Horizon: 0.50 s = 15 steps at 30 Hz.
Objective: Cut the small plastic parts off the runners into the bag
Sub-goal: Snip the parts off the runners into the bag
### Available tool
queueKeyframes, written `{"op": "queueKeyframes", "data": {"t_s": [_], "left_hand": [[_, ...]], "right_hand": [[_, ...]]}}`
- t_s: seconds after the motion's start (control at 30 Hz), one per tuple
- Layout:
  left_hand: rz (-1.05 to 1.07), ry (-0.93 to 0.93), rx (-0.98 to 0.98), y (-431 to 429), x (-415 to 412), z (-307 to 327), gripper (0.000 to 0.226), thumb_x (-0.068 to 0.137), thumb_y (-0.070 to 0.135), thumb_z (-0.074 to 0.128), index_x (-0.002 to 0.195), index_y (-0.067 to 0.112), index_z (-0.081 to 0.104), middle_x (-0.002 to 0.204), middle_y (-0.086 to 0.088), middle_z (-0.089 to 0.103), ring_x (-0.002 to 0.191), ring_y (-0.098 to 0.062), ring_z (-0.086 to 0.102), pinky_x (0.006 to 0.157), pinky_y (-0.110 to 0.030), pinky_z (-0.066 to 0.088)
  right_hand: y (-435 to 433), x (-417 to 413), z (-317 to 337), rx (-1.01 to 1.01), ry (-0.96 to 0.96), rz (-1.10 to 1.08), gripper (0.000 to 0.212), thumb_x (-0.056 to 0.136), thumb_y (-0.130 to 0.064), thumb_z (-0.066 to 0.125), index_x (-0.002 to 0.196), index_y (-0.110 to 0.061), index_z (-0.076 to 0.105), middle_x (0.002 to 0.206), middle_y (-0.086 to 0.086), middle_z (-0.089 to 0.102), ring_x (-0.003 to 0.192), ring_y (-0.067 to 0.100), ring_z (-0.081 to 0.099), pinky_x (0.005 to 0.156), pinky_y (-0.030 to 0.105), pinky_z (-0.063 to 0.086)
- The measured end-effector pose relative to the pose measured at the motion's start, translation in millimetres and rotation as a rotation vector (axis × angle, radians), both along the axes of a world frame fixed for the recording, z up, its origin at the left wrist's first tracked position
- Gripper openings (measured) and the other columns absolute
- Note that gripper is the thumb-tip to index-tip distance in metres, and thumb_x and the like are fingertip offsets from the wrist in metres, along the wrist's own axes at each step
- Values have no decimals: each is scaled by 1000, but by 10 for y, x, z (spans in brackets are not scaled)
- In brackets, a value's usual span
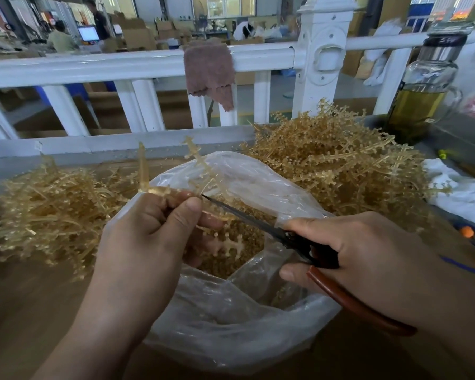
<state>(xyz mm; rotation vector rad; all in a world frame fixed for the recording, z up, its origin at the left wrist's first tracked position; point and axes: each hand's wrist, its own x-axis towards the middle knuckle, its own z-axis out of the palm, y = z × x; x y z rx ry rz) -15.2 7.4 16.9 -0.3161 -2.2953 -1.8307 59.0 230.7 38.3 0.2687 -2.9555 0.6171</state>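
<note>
The left hand point(148, 229) pinches a branched amber plastic runner point(203, 171) over the open mouth of the clear plastic bag point(231, 325), while the right hand point(368, 256), at the bag's three o'clock, grips red-handled black scissors point(258, 224), so whatever is snipped should drop inside.

Bag point(231, 311) between runner piles point(47, 212) point(337, 157); railing point(137, 64) behind.
</note>
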Motion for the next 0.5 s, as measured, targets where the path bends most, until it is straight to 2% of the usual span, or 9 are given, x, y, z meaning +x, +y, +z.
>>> {"op": "queueKeyframes", "data": {"t_s": [0.07,0.17,0.23,0.33,0.37,0.43,0.5], "left_hand": [[-21,-51,84,-19,-26,-10,16,101,24,59,97,14,71,81,1,79,61,-16,73,47,-20,52],[-52,-94,165,-52,-55,-29,15,100,23,61,99,12,72,82,-4,78,61,-15,73,48,-20,52],[-101,-98,197,-72,-74,-39,18,89,30,72,93,14,77,77,-6,76,61,-14,70,49,-20,51],[-186,-100,295,-101,-120,-52,32,63,37,93,81,17,78,76,-6,72,62,-14,65,48,-21,48],[-215,-102,322,-106,-133,-50,35,59,42,95,79,20,76,77,-5,71,63,-13,65,49,-21,48],[-254,-102,351,-109,-149,-54,40,54,48,95,78,23,76,81,-3,72,64,-12,65,52,-21,49],[-243,-103,362,-122,-169,-68,29,62,37,94,80,22,77,83,-2,73,64,-12,65,53,-19,49]], "right_hand": [[17,-6,-10,-46,-19,16,58,76,-81,43,117,-41,55,84,-16,69,72,1,64,65,27,50],[11,10,19,-109,-16,37,50,77,-83,46,114,-50,53,82,-16,67,66,1,62,59,24,49],[-8,20,39,-120,-24,35,48,76,-86,44,114,-57,49,87,-18,68,69,-1,64,58,23,52],[-41,25,30,-128,-52,11,40,70,-88,42,105,-70,44,102,-20,68,86,1,67,67,31,59],[-46,29,32,-127,-58,1,41,69,-88,41,106,-70,43,104,-20,68,90,2,67,68,32,60],[-47,32,40,-112,-57,-9,53,70,-85,41,116,-58,40,103,-19,69,89,3,66,67,32,59],[-49,29,46,-75,-49,-15,60,70,-84,39,121,-51,37,102,-20,68,90,2,65,66,29,57]]}}
